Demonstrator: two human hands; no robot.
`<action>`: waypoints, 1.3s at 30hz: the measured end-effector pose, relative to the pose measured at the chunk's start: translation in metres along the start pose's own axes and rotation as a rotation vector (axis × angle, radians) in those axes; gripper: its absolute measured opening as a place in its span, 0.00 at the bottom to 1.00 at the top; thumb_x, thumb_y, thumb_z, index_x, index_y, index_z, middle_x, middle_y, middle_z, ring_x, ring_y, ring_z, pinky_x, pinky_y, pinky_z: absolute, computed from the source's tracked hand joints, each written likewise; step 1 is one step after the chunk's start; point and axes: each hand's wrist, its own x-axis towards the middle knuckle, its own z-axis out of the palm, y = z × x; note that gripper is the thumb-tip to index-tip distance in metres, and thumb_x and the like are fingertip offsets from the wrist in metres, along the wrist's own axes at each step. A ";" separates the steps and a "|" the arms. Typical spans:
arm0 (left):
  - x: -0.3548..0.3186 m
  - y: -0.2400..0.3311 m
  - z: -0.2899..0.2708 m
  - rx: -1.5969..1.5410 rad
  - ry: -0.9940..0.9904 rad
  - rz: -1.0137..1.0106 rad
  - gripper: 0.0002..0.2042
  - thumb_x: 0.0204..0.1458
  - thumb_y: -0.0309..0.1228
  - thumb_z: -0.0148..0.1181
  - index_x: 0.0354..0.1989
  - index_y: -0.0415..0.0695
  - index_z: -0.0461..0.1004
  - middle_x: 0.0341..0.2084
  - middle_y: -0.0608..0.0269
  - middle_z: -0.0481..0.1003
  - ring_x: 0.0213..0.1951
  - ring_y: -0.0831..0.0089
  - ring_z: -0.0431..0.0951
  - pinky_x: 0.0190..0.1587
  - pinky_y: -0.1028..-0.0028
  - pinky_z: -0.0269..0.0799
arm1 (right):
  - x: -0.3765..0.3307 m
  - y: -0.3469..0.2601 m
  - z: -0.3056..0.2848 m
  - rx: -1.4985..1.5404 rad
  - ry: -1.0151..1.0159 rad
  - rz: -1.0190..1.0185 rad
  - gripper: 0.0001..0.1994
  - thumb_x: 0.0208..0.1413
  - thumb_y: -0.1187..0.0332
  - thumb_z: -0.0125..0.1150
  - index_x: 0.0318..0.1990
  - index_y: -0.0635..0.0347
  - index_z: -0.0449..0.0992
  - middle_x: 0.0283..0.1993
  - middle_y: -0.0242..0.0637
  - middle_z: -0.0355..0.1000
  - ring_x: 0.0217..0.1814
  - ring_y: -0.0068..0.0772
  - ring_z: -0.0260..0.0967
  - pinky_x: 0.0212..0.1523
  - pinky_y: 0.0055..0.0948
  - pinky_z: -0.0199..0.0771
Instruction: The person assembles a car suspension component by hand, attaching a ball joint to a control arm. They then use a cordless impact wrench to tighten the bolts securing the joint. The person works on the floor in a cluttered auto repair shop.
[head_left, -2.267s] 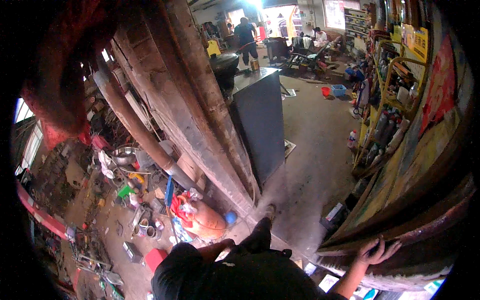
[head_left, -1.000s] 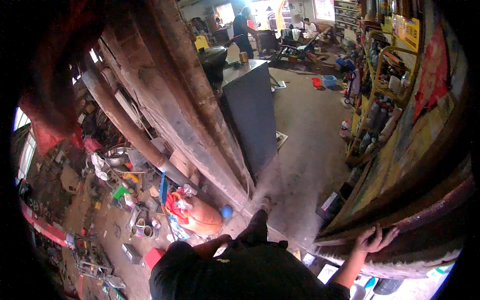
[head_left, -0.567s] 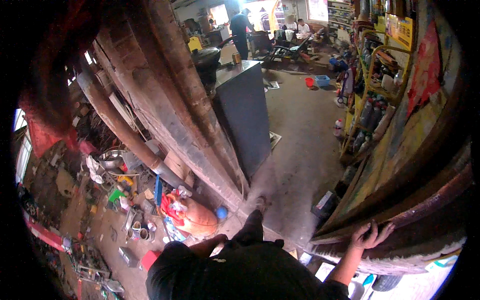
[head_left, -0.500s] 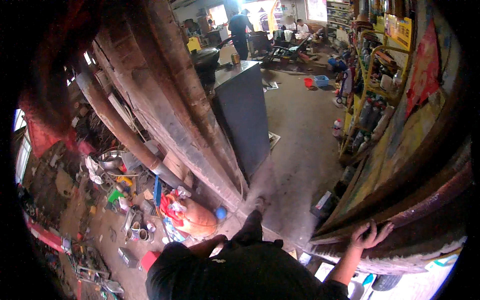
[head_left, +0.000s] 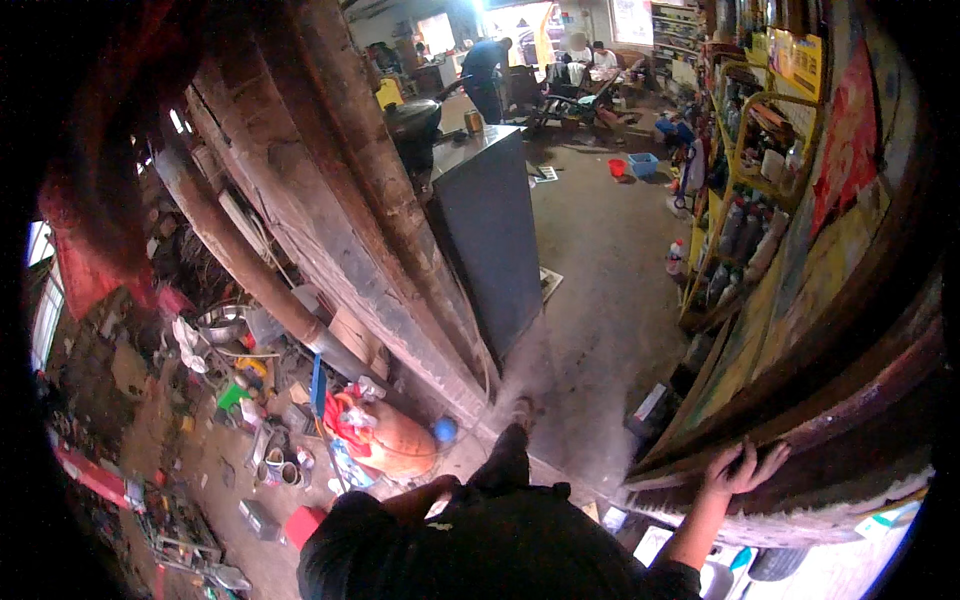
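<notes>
My right hand (head_left: 745, 468) lies against the dark wooden door frame (head_left: 835, 437) at the right. Its fingers are stretched out and a little apart, with nothing held in them. Close against my dark clothing at the waist is my left hand (head_left: 437, 490), and its fingers are hidden. One of my feet (head_left: 524, 408) is forward on the doorway floor. Nearest to my left hand stands a bulging orange sack (head_left: 405, 440) with red and white plastic on top. A small blue ball (head_left: 444, 430) sits beside it.
A grey cabinet (head_left: 488, 235) stands just inside the doorway. Yellow shelving (head_left: 742, 175) with bottles lines the right side. A red bowl (head_left: 616, 168) and a blue basin (head_left: 642, 163) are on the floor. Farther back a person (head_left: 484, 75) bends over. Clutter and several cups cover the left ground.
The person in the back has gone from standing upright to bending forward. My right hand keeps its place on the door frame; the view has shifted slightly.
</notes>
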 end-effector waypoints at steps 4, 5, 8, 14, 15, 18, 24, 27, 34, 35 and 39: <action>0.004 0.004 0.000 0.003 0.024 0.021 0.18 0.46 0.48 0.55 0.33 0.47 0.81 0.35 0.49 0.79 0.41 0.50 0.78 0.44 0.57 0.73 | -0.002 0.003 0.000 0.015 0.006 -0.004 0.09 0.59 0.68 0.53 0.38 0.63 0.76 0.63 0.58 0.60 0.68 0.63 0.53 0.64 0.64 0.53; 0.006 0.005 0.001 0.033 0.025 0.073 0.19 0.46 0.48 0.56 0.36 0.46 0.81 0.35 0.51 0.79 0.40 0.52 0.78 0.44 0.58 0.73 | -0.003 0.005 0.000 0.011 0.003 -0.009 0.09 0.59 0.68 0.52 0.38 0.63 0.76 0.63 0.58 0.60 0.68 0.63 0.53 0.64 0.64 0.53; 0.004 -0.005 0.006 0.146 0.039 0.235 0.21 0.46 0.48 0.58 0.41 0.45 0.80 0.37 0.53 0.80 0.39 0.54 0.78 0.44 0.59 0.73 | -0.009 0.004 -0.002 0.025 -0.032 0.005 0.08 0.59 0.68 0.52 0.38 0.62 0.76 0.64 0.58 0.59 0.68 0.63 0.53 0.64 0.64 0.52; 0.011 -0.015 0.003 0.036 0.003 0.079 0.21 0.46 0.50 0.55 0.38 0.47 0.81 0.40 0.51 0.78 0.46 0.51 0.76 0.48 0.58 0.71 | -0.012 0.000 -0.004 0.018 -0.046 0.018 0.08 0.60 0.69 0.53 0.39 0.63 0.75 0.65 0.63 0.57 0.68 0.68 0.51 0.65 0.62 0.51; 0.012 -0.008 0.002 -0.005 0.000 0.034 0.21 0.46 0.51 0.56 0.38 0.48 0.81 0.41 0.52 0.78 0.46 0.52 0.76 0.48 0.58 0.71 | -0.010 0.001 -0.004 -0.002 -0.049 0.002 0.08 0.59 0.69 0.53 0.38 0.64 0.75 0.65 0.63 0.57 0.68 0.68 0.51 0.65 0.63 0.50; 0.007 0.006 0.000 -0.096 0.015 -0.047 0.22 0.46 0.52 0.56 0.39 0.48 0.81 0.42 0.54 0.78 0.48 0.54 0.76 0.50 0.58 0.70 | -0.011 0.003 -0.002 0.017 -0.034 0.016 0.07 0.58 0.67 0.54 0.38 0.60 0.75 0.65 0.57 0.58 0.69 0.64 0.51 0.64 0.65 0.50; -0.005 -0.025 -0.005 -0.048 -0.024 0.074 0.18 0.45 0.47 0.58 0.38 0.48 0.80 0.36 0.56 0.78 0.40 0.58 0.76 0.46 0.61 0.71 | -0.014 -0.007 0.002 0.005 -0.039 0.041 0.08 0.59 0.66 0.54 0.38 0.60 0.75 0.65 0.57 0.58 0.69 0.64 0.51 0.64 0.65 0.51; 0.017 0.015 -0.002 0.055 -0.125 0.186 0.19 0.47 0.46 0.55 0.42 0.49 0.80 0.40 0.53 0.78 0.45 0.53 0.75 0.51 0.59 0.70 | -0.011 0.006 -0.003 -0.044 -0.055 -0.005 0.08 0.59 0.66 0.53 0.38 0.60 0.75 0.65 0.58 0.58 0.69 0.64 0.51 0.64 0.65 0.51; 0.027 -0.032 0.021 0.524 -0.043 0.295 0.17 0.48 0.42 0.53 0.42 0.48 0.79 0.42 0.51 0.78 0.48 0.52 0.75 0.50 0.58 0.71 | -0.014 -0.006 0.005 0.010 -0.030 0.032 0.09 0.59 0.66 0.53 0.38 0.60 0.75 0.65 0.57 0.58 0.70 0.64 0.50 0.65 0.65 0.50; 0.043 -0.006 0.021 0.431 -0.053 0.310 0.17 0.48 0.42 0.53 0.42 0.48 0.79 0.42 0.51 0.78 0.47 0.52 0.75 0.51 0.58 0.71 | -0.015 0.002 0.001 -0.025 -0.046 0.000 0.09 0.59 0.66 0.53 0.38 0.61 0.75 0.65 0.57 0.58 0.70 0.65 0.50 0.64 0.66 0.49; 0.032 -0.023 0.016 0.444 0.026 0.460 0.17 0.46 0.41 0.57 0.40 0.46 0.80 0.39 0.54 0.78 0.44 0.54 0.77 0.48 0.60 0.72 | -0.016 0.000 0.000 -0.039 -0.040 -0.010 0.08 0.60 0.68 0.53 0.38 0.63 0.76 0.63 0.62 0.59 0.67 0.66 0.53 0.64 0.63 0.52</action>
